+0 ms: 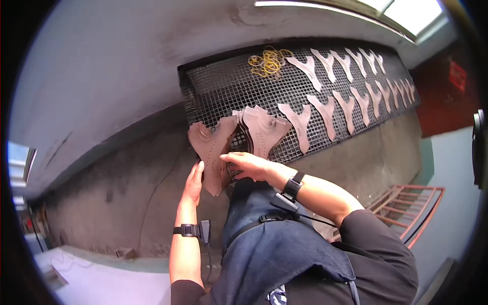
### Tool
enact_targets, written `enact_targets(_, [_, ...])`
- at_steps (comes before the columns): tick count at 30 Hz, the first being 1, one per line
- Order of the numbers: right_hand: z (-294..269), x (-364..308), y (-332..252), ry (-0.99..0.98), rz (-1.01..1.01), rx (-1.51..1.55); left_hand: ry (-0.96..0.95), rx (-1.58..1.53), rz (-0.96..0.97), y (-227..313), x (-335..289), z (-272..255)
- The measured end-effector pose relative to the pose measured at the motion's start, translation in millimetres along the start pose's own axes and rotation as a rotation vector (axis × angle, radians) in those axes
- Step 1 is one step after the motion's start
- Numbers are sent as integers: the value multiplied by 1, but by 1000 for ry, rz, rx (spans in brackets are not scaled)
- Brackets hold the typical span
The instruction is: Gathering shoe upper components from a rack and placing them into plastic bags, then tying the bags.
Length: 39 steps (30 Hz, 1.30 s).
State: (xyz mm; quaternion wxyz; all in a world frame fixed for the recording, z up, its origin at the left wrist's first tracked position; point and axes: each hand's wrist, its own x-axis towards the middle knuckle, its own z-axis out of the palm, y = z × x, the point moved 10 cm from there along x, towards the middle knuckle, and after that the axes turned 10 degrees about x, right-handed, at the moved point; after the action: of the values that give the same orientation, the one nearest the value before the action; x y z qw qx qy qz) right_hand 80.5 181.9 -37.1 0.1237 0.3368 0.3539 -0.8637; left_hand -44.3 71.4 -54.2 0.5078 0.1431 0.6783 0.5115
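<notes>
A stack of brownish-pink, Y-shaped pieces (211,157), looking like leather shoe uppers with rows of small holes, stands between my hands at the near left end of a black mesh rack (320,142). My left hand (193,183) presses its lower left edge, fingers together and partly hidden behind it. Around the lower right edge curls my right hand (250,165), its thumb and fingers on the pieces. Just right of this stack, a second stack of similar pieces (262,132) rests on the mesh.
Rows of single Y-shaped pieces (325,114) lie across the rack toward the far right. A tangle of yellow cord (270,62) sits at its back edge. A grey wall (122,66) runs behind. A reddish metal frame (406,206) stands on the right.
</notes>
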Motion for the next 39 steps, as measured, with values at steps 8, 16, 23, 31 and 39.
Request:
enact_targets(8, [9,37,15,226,-163,84,-154,-22,-119,8,4,32])
enact_targets(16, [13,29,7,440,-216,25,-177,-29,-115,-5,13,33])
enact_targets(23, [15,36,13,407,-226,58,-184,-36,-143,11,1,44])
enact_targets(31, [43,-1,-24,342,-337,68,-178,-82,-57,30,-10,47])
enact_targets(39, [79,-36,-58,15,-813,97,-142,-227,375,76,-50,29])
